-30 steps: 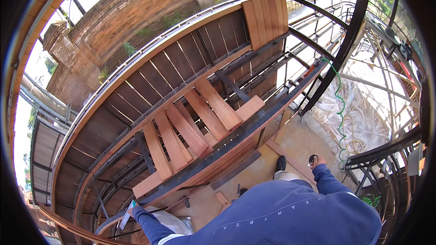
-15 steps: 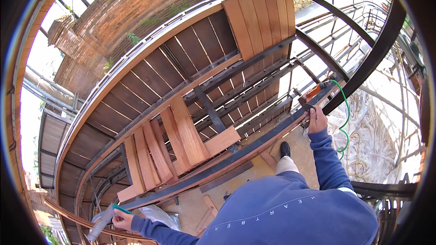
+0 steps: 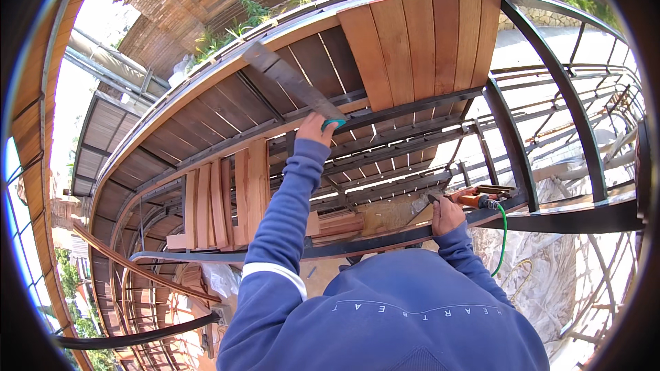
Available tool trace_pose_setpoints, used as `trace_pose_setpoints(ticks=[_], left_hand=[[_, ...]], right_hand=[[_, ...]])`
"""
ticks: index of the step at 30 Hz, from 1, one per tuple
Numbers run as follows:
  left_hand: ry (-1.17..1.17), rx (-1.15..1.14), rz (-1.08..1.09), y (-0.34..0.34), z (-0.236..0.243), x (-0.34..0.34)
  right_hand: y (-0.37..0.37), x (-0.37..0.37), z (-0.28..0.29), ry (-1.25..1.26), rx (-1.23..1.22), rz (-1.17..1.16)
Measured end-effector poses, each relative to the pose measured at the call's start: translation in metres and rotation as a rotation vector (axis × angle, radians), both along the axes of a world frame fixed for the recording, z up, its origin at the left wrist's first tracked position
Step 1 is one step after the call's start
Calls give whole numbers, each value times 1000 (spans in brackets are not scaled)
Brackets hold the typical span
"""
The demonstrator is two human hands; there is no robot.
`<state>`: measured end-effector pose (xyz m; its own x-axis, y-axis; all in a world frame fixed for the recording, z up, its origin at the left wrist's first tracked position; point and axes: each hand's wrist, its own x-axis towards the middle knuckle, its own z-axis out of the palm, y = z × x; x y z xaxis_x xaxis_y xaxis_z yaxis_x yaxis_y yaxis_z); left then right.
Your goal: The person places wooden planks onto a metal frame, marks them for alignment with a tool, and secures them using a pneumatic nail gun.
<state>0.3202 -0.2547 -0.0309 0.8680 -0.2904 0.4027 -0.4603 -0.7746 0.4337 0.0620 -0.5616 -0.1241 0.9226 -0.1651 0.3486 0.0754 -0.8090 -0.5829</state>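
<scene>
My left hand (image 3: pixel 315 129) is closed on the teal handle of a handsaw (image 3: pixel 289 81). The wide grey blade points away and to the left, over the dark slats of the curved frame (image 3: pixel 227 104). At the near rail, my right hand (image 3: pixel 448 216) is closed on a small dark flat piece (image 3: pixel 432 199), mostly hidden by the fingers; its kind is unclear. Just right of that hand lies an orange power tool (image 3: pixel 473 201) with a green coiled hose (image 3: pixel 505 233).
Several loose reddish boards (image 3: pixel 206 206) lie across the frame at left. Fitted planks (image 3: pixel 419 41) cover its far right part. A dark metal rail (image 3: pixel 330 250) runs in front of me. Curved metal bars (image 3: pixel 560 96) rise at right, with pale sheeting (image 3: pixel 543 261) below.
My left hand has swung the handsaw from the lower left up and across to above the slats. My right hand stays by the power tool. The view has shifted.
</scene>
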Motion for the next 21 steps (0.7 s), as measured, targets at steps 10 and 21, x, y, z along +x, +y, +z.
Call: trace_pose_setpoints(ticks=[10,21], left_hand=[[-135,131,-65,-69,-107,78],[-189,91,-44,-60,-116,69]], right_hand=[[-8,4,-2,77,33,117],[-5,8,-1,98,49,125]])
